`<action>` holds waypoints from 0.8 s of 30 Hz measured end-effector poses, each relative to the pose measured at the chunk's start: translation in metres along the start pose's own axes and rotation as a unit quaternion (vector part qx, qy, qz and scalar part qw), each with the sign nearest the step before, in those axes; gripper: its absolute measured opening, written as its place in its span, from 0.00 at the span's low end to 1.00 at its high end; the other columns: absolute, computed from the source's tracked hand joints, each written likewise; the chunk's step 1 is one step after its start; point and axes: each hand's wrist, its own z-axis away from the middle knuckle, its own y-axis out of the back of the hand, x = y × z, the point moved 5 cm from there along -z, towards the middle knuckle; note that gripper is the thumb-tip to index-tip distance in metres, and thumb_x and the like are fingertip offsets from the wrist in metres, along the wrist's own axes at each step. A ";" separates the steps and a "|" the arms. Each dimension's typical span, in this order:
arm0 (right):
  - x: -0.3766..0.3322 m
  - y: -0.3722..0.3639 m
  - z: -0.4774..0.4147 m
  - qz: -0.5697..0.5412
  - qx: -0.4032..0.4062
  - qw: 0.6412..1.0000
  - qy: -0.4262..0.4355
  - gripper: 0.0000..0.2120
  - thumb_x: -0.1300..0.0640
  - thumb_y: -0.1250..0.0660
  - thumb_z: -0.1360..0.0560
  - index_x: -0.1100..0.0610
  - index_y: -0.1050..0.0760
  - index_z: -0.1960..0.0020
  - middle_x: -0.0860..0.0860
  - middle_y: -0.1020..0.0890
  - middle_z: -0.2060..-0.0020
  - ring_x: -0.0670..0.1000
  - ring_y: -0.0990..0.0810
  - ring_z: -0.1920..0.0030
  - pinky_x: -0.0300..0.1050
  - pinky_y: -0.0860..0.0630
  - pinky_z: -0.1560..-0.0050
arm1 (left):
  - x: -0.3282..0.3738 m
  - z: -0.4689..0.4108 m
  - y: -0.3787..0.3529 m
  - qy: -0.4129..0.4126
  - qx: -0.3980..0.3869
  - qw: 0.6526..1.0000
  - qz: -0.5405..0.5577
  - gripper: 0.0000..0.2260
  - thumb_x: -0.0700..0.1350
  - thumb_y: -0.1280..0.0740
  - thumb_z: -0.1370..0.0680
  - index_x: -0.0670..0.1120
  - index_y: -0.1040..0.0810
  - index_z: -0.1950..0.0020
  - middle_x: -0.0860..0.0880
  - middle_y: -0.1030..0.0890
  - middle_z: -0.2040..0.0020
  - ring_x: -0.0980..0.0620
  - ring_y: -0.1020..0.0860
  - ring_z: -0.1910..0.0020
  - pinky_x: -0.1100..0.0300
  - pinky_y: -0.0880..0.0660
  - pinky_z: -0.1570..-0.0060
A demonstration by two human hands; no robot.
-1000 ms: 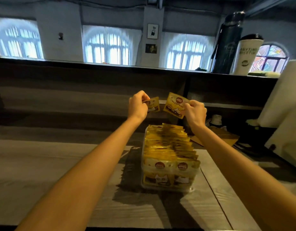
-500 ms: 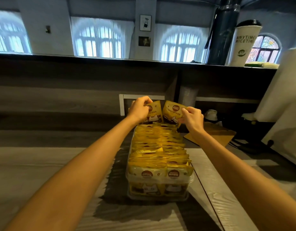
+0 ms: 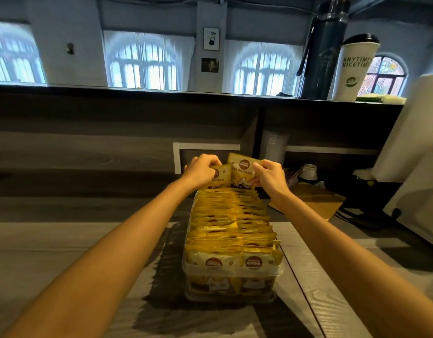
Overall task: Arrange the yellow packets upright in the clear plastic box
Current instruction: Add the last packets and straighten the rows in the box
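Two rows of yellow packets (image 3: 232,230) already stand upright in the clear plastic box (image 3: 232,270), running from the near wall right to the far end, and the box looks close to full. What's left, by my reckoning, is the pair in the air at the back, so this is late in the job; I can see no loose packets lying on the wooden table (image 3: 64,252).

On the left side, the left hand (image 3: 201,170) is clenched around the top edge of the left packet (image 3: 221,178), fingers curled over the top edge, thumb side towards the middle. That packet hangs upright below the grip, its lower edge right at the tops of the back row, left column. Whether it has actually gone in between its neighbours I cannot tell from here.

Across to the right: the right hand (image 3: 271,175) pinches the right packet (image 3: 242,170) by its upper right corner. This one sits higher than its partner and tilts a little, its face with the brown round logo turned towards us, its bottom just above the far end of the right column. The two packets overlap slightly in the middle.

Both need to drop straight down behind the last standing packets. That gap looks tight, so a packet could catch or tip the ones in front.
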 end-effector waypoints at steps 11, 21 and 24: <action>0.001 0.000 -0.003 0.141 -0.068 0.987 0.033 0.11 0.64 0.37 0.23 0.67 0.23 0.43 0.64 0.20 0.46 0.54 0.19 0.57 0.39 0.20 0.59 | -0.016 0.019 -0.014 -0.028 0.008 0.999 -0.029 0.14 0.40 0.39 0.20 0.44 0.25 0.35 0.44 0.22 0.39 0.48 0.24 0.39 0.54 0.28 0.40; 0.004 -0.006 0.003 0.216 -0.085 0.970 0.071 0.11 0.61 0.32 0.26 0.67 0.19 0.48 0.62 0.17 0.50 0.58 0.20 0.47 0.49 0.22 0.44 | -0.018 0.006 -0.022 -0.001 0.046 0.997 -0.070 0.10 0.39 0.36 0.22 0.44 0.19 0.43 0.44 0.20 0.41 0.48 0.23 0.43 0.53 0.25 0.40; 0.006 -0.009 -0.003 0.235 -0.085 0.967 0.042 0.13 0.58 0.32 0.26 0.67 0.19 0.49 0.62 0.18 0.52 0.57 0.20 0.51 0.48 0.22 0.46 | -0.014 0.002 -0.024 0.001 0.010 0.995 -0.095 0.11 0.39 0.35 0.22 0.43 0.20 0.41 0.43 0.20 0.41 0.48 0.23 0.42 0.52 0.25 0.39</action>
